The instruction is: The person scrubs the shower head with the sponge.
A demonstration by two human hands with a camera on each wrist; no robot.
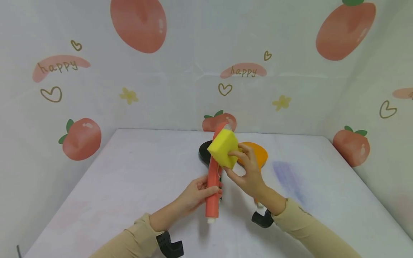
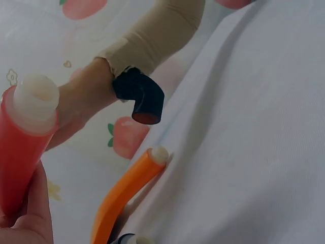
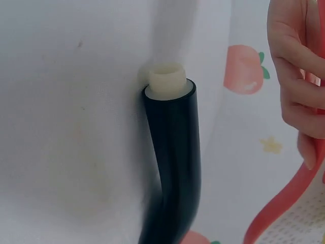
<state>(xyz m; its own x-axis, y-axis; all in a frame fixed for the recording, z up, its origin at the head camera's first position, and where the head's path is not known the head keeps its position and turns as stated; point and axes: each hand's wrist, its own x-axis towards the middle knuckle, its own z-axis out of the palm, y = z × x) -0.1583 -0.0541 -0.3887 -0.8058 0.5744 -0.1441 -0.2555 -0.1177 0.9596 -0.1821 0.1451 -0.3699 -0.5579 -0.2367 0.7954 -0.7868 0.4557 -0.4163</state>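
Note:
My left hand (image 1: 193, 196) grips the handle of a red long-handled bath brush (image 1: 212, 179), held up with its pale-tipped end toward me. The right wrist view shows part of its white dotted face inside a red rim (image 3: 284, 203). In my right hand (image 1: 250, 175) I pinch a yellow sponge block (image 1: 223, 147) between thumb and fingers, at the brush's head. The sponge overlaps that head in the head view and hides much of it; whether they touch I cannot tell.
On the white table (image 1: 155, 161) behind lie a black long-handled brush (image 1: 204, 152) and an orange one (image 1: 258, 154), both partly hidden. Black camera mounts (image 1: 169, 245) sit at the wrists. A fruit-patterned cloth (image 1: 180, 79) hangs behind the table and at the sides.

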